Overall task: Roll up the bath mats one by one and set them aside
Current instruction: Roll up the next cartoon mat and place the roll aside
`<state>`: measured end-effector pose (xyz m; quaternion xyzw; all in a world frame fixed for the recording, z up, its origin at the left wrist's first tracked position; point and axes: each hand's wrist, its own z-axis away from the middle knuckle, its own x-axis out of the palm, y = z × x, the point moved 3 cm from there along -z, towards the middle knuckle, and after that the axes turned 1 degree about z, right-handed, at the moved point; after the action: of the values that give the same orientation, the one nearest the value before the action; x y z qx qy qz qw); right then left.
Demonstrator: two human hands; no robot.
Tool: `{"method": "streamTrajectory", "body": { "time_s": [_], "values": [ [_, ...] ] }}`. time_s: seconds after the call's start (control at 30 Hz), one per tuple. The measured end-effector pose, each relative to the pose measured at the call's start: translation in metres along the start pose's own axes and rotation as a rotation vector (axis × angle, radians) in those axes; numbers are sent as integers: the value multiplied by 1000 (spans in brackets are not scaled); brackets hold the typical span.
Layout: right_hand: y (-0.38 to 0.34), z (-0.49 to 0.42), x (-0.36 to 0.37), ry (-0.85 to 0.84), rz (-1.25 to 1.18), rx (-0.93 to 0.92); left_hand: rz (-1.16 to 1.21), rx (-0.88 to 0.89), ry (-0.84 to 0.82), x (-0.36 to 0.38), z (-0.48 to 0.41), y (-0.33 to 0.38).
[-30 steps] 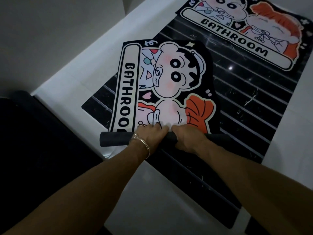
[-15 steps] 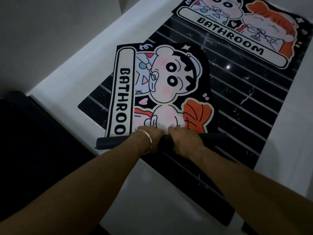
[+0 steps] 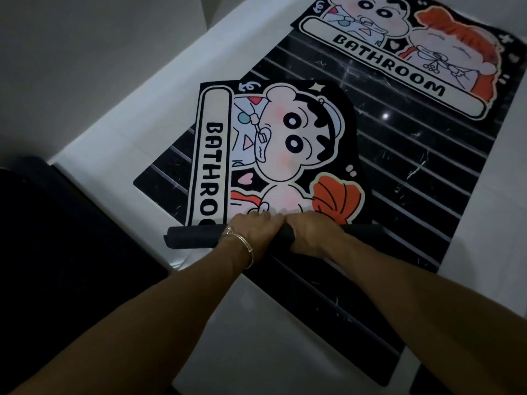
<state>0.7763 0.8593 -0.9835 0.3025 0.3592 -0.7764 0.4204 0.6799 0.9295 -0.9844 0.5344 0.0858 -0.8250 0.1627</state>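
Note:
A cartoon bath mat with the word BATHROOM lies on the floor, its near end wound into a dark roll. My left hand, a bangle on its wrist, and my right hand sit side by side on the middle of that roll, fingers curled over it. A second bath mat with the same style of print lies flat at the far right, partly cut off by the frame's top edge.
The mats rest on a black striped floor panel framed by white tile. A dark, unlit area fills the left side. A pale wall runs along the upper left.
The roll has grown slightly and moved a little away from me; less of the printed word shows above it. Both hands stay on the roll.

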Motion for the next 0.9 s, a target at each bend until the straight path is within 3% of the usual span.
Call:
{"method": "streamTrajectory", "body": {
  "time_s": [0.17, 0.33, 0.5, 0.67, 0.83, 0.9],
  "values": [
    [-5, 7, 16, 175, 171, -2, 87, -12, -165, 0, -8, -3],
    [-1, 0, 3, 21, -7, 41, 26, -3, -4, -1, 1, 1],
    [-6, 9, 13, 191, 211, 11, 128, -1, -185, -3, -7, -4],
    [3, -5, 1, -53, 21, 11, 40, 36, -34, -4, -2, -2],
    [-2, 7, 9, 220, 180, -36, 142, -23, -168, -9, -6, -9],
    [-1, 5, 7, 192, 147, -15, 108, -4, -133, -13, -6, -8]
  ]
}}
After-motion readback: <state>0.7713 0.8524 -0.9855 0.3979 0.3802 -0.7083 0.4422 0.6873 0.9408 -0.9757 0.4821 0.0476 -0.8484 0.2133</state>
